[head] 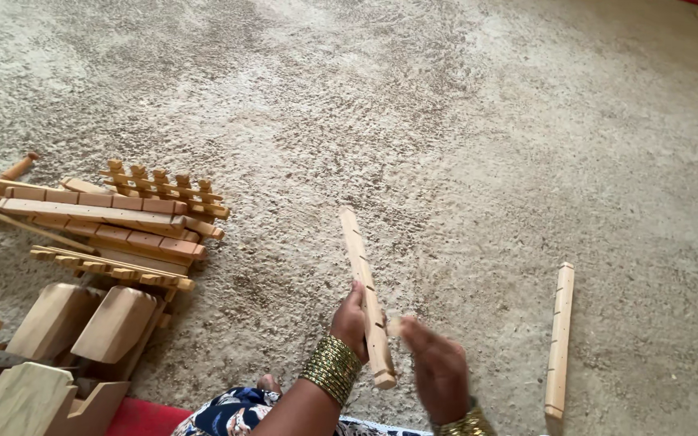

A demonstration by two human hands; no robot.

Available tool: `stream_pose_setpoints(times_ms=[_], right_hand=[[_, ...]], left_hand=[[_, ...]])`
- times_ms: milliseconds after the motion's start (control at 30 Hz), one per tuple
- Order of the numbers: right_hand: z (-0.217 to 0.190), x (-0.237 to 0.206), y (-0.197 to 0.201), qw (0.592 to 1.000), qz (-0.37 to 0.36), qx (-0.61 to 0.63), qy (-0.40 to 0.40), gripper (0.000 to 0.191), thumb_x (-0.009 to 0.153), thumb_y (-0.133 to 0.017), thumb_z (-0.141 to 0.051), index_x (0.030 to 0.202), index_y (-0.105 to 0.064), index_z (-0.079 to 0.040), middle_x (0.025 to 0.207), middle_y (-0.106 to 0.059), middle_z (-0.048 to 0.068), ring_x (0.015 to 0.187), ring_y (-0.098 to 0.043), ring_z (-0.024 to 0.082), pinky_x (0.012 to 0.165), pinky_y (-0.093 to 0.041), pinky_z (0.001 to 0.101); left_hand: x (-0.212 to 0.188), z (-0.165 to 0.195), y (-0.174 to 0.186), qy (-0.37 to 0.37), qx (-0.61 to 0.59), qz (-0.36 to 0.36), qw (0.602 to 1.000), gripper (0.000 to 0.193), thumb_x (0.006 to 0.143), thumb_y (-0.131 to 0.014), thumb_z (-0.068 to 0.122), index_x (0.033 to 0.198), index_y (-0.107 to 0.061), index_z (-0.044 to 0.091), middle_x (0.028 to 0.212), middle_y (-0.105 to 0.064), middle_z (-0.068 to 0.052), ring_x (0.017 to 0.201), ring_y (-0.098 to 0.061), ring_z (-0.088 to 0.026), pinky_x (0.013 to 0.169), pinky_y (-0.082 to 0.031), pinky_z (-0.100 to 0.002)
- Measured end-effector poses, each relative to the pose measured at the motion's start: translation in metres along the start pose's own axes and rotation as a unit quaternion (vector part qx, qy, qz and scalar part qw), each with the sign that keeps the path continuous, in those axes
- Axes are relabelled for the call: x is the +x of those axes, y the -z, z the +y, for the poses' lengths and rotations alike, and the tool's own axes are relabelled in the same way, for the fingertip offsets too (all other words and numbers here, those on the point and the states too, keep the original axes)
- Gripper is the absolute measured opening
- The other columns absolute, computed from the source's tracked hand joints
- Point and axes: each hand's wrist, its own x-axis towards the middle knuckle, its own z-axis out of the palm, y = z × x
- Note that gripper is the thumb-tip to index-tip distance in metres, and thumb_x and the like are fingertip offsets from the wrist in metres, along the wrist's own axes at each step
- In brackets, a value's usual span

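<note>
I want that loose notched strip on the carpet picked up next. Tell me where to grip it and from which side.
Probably grip the notched wooden strip near its near end, coming from above with the right hand, the closer one. It lies flat and alone on the carpet, running roughly away from the person, so fingers can pinch across its narrow width. The left hand holds another wooden strip.

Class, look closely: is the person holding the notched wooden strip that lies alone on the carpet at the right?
No: that wooden strip lies untouched on the carpet.
</note>
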Motion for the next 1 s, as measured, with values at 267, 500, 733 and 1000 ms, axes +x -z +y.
stream_pose_setpoints(times_ms=[267,500,733,1000], right_hand=[[0.031,0.006,-0.027,0.979,-0.013,-0.088,0.182,0.033,0.097,-0.061,-0.002,0.129,-0.065,-0.006,0.137,-0.064,0.018,0.137,-0.055,0.03,0.118,-0.045,0.0442],[0.042,0.023,-0.028,0.987,0.013,-0.103,0.124,0.033,0.098,-0.059,-0.008,0.13,-0.064,-0.004,0.139,-0.062,0.018,0.136,-0.055,0.032,0.115,-0.047,0.0424],[-0.028,-0.012,-0.045,0.98,-0.054,-0.007,0.191,0.03,0.098,-0.061,-0.002,0.127,-0.068,-0.005,0.133,-0.069,0.018,0.134,-0.061,0.032,0.115,-0.049,0.0441],[0.006,-0.003,-0.046,0.967,-0.021,0.053,0.248,0.031,0.1,-0.056,-0.004,0.13,-0.065,-0.003,0.135,-0.067,0.019,0.13,-0.062,0.033,0.116,-0.049,0.0455]], left_hand=[[0.001,-0.027,0.002,0.049,0.167,-0.027,0.984,0.046,0.106,-0.038,0.04,0.125,-0.06,0.005,0.089,-0.069,-0.009,0.064,-0.065,-0.016,0.055,-0.06,-0.028],[0.011,-0.042,0.011,0.031,0.263,-0.096,0.96,0.041,0.103,-0.036,0.033,0.123,-0.061,0.008,0.086,-0.07,-0.01,0.062,-0.067,-0.017,0.053,-0.06,-0.028],[0.035,-0.005,0.035,-0.027,0.055,-0.048,0.997,0.049,0.109,-0.036,0.041,0.115,-0.061,-0.001,0.074,-0.06,-0.006,0.053,-0.056,-0.015,0.043,-0.051,-0.027],[0.012,-0.005,0.015,0.003,0.097,0.008,0.995,0.045,0.108,-0.034,0.035,0.127,-0.06,0.004,0.085,-0.069,-0.01,0.058,-0.063,-0.016,0.048,-0.058,-0.027]])
